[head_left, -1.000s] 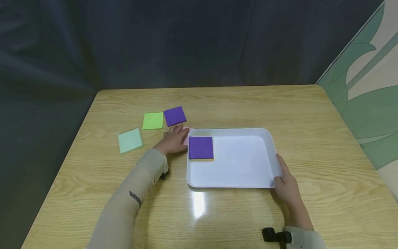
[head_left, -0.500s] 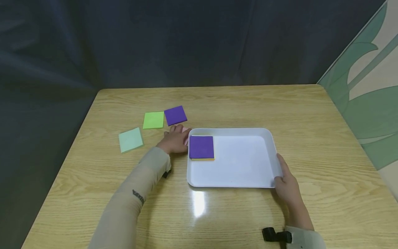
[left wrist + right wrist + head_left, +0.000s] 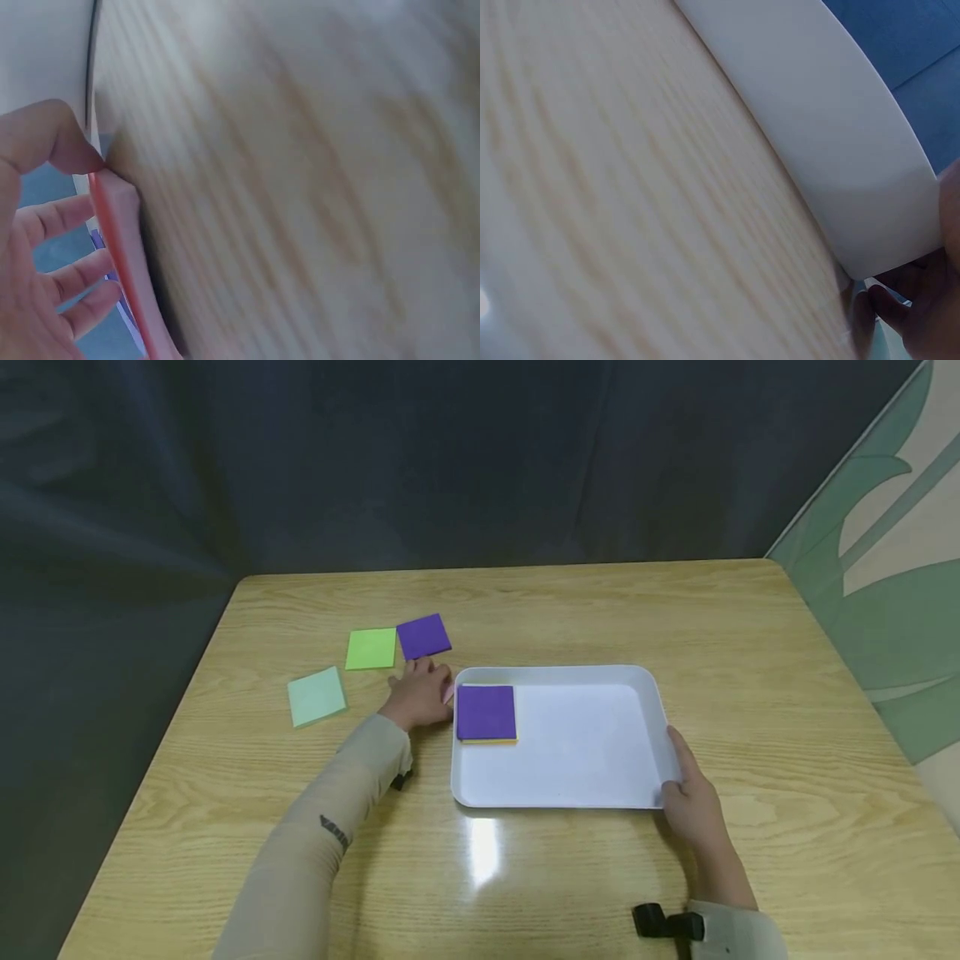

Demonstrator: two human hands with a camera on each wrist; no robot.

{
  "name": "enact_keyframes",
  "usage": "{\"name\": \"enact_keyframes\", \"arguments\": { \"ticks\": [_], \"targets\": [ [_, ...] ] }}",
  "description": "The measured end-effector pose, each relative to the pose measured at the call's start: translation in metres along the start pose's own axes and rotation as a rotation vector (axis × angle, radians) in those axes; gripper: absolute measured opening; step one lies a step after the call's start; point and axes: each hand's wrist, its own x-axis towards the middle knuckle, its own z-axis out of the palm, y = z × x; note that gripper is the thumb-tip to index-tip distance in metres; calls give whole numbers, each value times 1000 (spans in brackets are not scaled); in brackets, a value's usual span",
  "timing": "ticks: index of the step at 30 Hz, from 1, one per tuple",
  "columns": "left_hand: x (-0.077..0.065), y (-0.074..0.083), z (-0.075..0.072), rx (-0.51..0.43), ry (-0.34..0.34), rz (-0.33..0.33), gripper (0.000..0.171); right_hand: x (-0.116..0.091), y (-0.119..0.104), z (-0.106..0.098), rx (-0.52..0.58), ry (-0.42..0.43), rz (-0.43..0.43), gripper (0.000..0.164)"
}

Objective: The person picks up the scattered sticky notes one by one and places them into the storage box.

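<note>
My left hand [image 3: 420, 693] pinches a pink sticky note pad [image 3: 135, 255] just left of the tray. The left wrist view shows the thumb bent at one corner of the pad and the other fingers across its face. Most of the pad is hidden under the hand in the head view. With my right hand [image 3: 693, 802] I hold the white tray [image 3: 585, 752] by its right side, near the front corner. A purple pad [image 3: 486, 712] lies inside the tray at the left, a yellow edge [image 3: 491, 741] showing beneath it.
Beyond the left hand lie a second purple pad [image 3: 423, 636] and a lime green pad [image 3: 371, 648], side by side. Further left is a pale mint pad [image 3: 317, 697]. The wooden table [image 3: 570, 885] ends at a dark curtain [image 3: 495, 460] behind.
My left fingers have closed in on the pink pad, and less of it shows now. The right hand and the tray stay nearly still.
</note>
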Motion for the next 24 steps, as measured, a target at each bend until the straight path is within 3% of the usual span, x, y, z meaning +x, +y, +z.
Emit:
{"name": "enact_keyframes", "arguments": {
  "ticks": [13, 24],
  "targets": [
    [-9, 0, -2, 23, -12, -23, 51, 2, 1, 0, -26, -1, 6, 70],
    [-19, -5, 0, 8, 55, 12, 45, 2, 1, 0, -22, 3, -8, 71]
  ]
}}
